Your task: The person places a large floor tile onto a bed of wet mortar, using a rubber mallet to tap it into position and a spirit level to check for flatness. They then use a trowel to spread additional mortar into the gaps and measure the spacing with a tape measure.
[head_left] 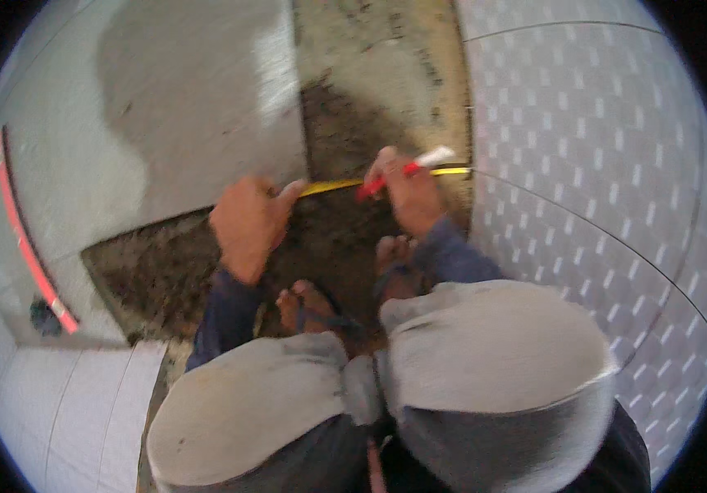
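Note:
A yellow measuring tape (333, 187) stretches across the bare strip of floor, from the corner of the large grey floor tile (206, 99) to the patterned tiles on the right. My left hand (247, 226) is closed at the tape's left end, its thumb pressed along the blade by the tile's corner. Whether a tape case lies inside that fist is hidden. In my right hand (411, 193) is a slim red pen-like stick (411, 168) with a blurred white end. The fingers hold it slantwise just over the tape, close to the right-hand edge.
Light tiles with a raised pattern (583, 164) cover the right side. Dark rough mortar (165, 279) shows below the grey tile and around my sandalled feet. A long red strip (25, 238) lies at the left beside a small dark object (45, 316). White tiles (82, 403) are at lower left.

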